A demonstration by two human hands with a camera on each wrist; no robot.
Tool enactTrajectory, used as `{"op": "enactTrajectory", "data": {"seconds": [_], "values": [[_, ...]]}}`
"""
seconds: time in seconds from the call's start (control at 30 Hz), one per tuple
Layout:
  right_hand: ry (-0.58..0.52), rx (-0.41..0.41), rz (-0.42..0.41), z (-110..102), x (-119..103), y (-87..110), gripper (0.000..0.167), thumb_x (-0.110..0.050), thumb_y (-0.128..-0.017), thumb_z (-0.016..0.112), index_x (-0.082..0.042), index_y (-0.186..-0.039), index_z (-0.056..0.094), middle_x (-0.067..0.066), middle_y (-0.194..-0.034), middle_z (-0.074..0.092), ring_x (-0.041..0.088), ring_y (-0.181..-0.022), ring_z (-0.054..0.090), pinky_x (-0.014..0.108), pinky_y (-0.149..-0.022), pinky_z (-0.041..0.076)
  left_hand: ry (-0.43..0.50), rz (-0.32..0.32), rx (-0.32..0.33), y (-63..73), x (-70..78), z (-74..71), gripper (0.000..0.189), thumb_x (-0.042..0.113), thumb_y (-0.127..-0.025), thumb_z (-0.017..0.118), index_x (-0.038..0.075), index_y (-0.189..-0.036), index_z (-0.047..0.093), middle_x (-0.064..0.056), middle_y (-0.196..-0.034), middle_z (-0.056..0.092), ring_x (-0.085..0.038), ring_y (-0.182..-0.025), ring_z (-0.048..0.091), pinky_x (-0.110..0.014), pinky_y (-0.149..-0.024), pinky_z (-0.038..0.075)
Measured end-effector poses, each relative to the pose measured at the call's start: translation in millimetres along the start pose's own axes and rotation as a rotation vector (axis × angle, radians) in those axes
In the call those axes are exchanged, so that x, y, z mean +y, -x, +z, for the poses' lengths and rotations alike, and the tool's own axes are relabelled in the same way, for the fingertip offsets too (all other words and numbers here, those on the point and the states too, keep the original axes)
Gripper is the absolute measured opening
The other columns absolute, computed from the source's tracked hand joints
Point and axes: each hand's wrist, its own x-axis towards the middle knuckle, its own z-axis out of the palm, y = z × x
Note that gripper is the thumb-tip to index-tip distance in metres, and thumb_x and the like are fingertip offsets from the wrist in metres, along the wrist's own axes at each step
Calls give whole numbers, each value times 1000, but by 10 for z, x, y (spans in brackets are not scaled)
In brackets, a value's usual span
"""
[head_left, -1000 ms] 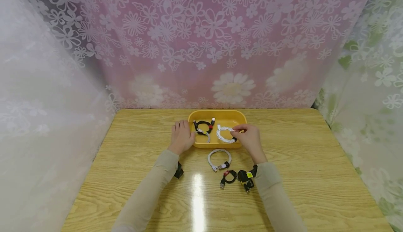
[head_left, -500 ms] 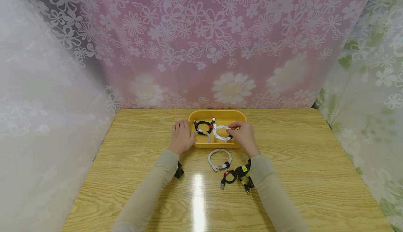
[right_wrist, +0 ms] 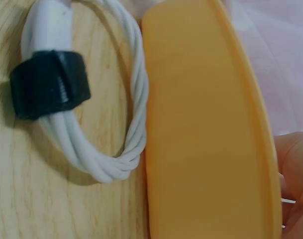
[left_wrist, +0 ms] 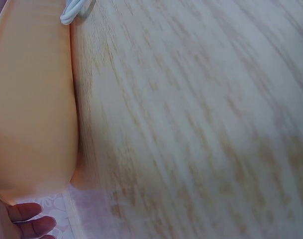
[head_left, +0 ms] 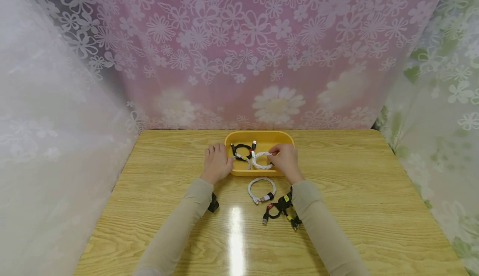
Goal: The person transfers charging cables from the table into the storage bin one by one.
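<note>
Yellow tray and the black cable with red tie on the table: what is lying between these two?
A coiled white cable lies between the yellow tray and that black cable, as the head view shows.

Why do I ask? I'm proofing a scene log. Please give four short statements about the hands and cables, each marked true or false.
1. The bare right hand holds a twisted white cable at the rounded yellow plastic bin. True.
2. The bare left hand is at the bin's right end. False: that hand is at its left end.
3. Another coiled white cable, with a black band, lies on the wood-grain table. True.
4. Every cable in the bin is white. False: a coiled black cable lies there too.
</note>
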Motion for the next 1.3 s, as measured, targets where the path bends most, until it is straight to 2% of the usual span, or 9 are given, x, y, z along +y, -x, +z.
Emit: {"op": "enactTrajectory", "data": {"seconds": [0.1, 0.2, 0.53, 0.83, 1.07, 1.3], "values": [[39, -28, 2, 4, -22, -4, 9, -14, -82, 79, -6, -86, 77, 4, -77, 66, 30, -86, 55, 55, -92, 33, 3, 0, 4, -1, -2, 2, 29, 25, -98, 44, -1, -112, 46, -18, -111, 46, -36, -101, 38, -48, -93, 29], [78, -44, -12, 19, -17, -8, 7, -13, -82, 78, -7, -86, 77, 3, -75, 65, 31, -87, 53, 55, -90, 32, 5, 0, 5, 2, 3, -4, 30, 25, -97, 43, -1, -112, 46, -18, -110, 46, -36, -102, 38, -48, -93, 30], [162, -65, -40, 63, 3, -17, 6, -14, -81, 76, -8, -84, 77, 1, -73, 65, 29, -79, 56, 43, -77, 40, 8, 0, 5, 1, 1, 3, 29, 26, -98, 44, 0, -110, 45, -18, -109, 45, -36, -102, 37, -47, -92, 29], [185, -116, -17, 63, -5, -16, 6, -14, -82, 75, -9, -85, 76, 3, -78, 67, 31, -85, 58, 43, -80, 43, 10, -5, 4, 6, 4, 0, 31, 25, -98, 43, -1, -114, 45, -20, -114, 46, -37, -104, 37, -48, -93, 29], [186, -177, 30, 45, -24, -38, 4, -14, -82, 73, -10, -83, 73, 2, -75, 65, 24, -71, 59, 41, -73, 48, 9, -5, 1, 11, 11, -12, 33, 25, -98, 43, -2, -116, 46, -21, -116, 47, -38, -106, 38, -49, -94, 29], [180, -203, 31, 36, -35, -46, 3, -13, -82, 72, -10, -84, 72, 2, -76, 65, 22, -69, 58, 40, -71, 48, 6, -12, -6, 1, 6, 2, 33, 27, -98, 43, -1, -116, 45, -20, -115, 46, -37, -104, 38, -48, -93, 29]]}}
